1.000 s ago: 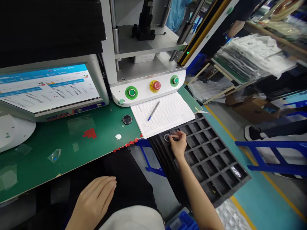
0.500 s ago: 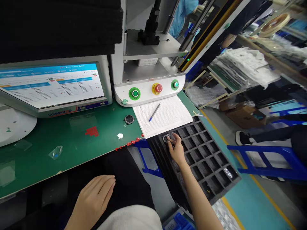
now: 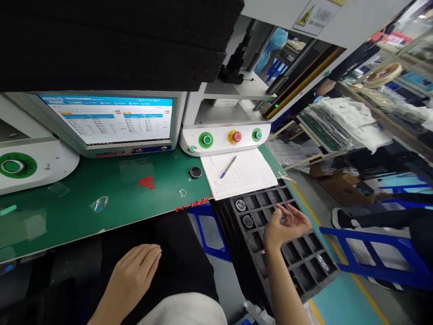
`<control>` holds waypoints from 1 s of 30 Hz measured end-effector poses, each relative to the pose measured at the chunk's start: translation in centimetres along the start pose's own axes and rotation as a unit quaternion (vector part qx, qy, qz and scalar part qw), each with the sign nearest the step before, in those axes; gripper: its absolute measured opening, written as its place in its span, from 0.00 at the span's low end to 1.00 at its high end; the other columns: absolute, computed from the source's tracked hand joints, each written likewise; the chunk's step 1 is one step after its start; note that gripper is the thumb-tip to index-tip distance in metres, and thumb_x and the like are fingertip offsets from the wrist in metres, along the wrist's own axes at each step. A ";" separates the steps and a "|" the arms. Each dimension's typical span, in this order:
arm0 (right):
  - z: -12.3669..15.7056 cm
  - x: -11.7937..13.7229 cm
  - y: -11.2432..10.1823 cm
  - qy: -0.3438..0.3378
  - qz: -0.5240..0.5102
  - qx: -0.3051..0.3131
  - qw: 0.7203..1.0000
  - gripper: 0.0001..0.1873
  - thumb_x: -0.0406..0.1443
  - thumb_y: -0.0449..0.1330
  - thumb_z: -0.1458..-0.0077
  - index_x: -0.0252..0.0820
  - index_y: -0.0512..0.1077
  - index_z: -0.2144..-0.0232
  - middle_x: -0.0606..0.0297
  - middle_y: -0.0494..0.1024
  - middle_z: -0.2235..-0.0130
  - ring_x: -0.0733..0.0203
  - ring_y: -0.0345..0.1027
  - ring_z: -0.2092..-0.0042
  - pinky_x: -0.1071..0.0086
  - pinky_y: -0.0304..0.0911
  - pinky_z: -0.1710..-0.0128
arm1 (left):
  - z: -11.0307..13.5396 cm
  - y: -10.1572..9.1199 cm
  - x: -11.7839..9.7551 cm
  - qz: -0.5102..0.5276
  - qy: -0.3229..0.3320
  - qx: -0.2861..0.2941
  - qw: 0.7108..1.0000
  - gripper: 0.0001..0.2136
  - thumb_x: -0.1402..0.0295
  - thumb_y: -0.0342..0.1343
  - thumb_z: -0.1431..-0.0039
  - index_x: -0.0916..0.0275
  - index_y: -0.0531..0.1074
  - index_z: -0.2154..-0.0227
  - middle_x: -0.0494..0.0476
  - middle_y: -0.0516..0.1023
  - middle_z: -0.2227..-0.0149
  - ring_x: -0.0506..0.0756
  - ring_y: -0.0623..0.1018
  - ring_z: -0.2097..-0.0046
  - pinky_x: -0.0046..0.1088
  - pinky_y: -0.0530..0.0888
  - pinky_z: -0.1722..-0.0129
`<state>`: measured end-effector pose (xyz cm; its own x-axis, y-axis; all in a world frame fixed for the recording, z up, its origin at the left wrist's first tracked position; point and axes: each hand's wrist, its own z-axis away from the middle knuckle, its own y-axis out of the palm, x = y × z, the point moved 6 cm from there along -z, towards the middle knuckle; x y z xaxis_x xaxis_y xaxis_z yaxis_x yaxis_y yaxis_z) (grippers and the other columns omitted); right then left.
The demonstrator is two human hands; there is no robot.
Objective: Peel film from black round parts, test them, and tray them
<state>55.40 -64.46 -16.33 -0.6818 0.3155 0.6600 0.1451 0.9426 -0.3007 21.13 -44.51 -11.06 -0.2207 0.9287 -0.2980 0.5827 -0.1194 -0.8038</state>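
My left hand (image 3: 135,271) rests on the dark-trousered thigh, its fingers laid flat side by side and holding nothing visible. Over the black compartment tray (image 3: 259,259), my right hand (image 3: 286,225) is lifted with its fingers loosely curled and apart. A tiny red spot shows near its fingertips; what that is I cannot make out. Two round, dark-faced watch-like discs sit in the tray's left column: an upper disc (image 3: 240,205) and a lower disc (image 3: 248,221). Another round disc (image 3: 195,172) lies on the green table (image 3: 128,203).
A paper form (image 3: 243,174) with a pen (image 3: 229,167) overlaps the tray's far edge. Behind are a press with buttons (image 3: 234,136) and a monitor (image 3: 118,119). Black foam (image 3: 111,45) blocks the upper left. A blue stool (image 3: 372,257) stands right.
My right hand has come off the upper disc and moved right, its fingers spreading. The discs in the left column are now uncovered. The view has shifted; my left hand stays put.
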 end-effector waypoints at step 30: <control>9.0 25.3 9.6 0.169 -0.480 0.510 0.693 0.31 0.49 0.66 0.46 0.56 0.58 0.44 0.57 0.70 0.49 0.56 0.77 0.57 0.64 0.76 0.61 | 1.2 2.6 -1.8 0.759 -0.433 -0.045 0.483 0.21 0.48 0.61 0.44 0.64 0.80 0.64 0.62 0.82 0.66 0.56 0.81 0.65 0.28 0.78 0.65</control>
<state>33.10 -48.36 -8.67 0.1193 -0.2331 0.9651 -0.9595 0.2228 0.1724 22.09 -46.88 -13.26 0.2930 -0.7063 -0.6444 0.6108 -0.3802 0.6945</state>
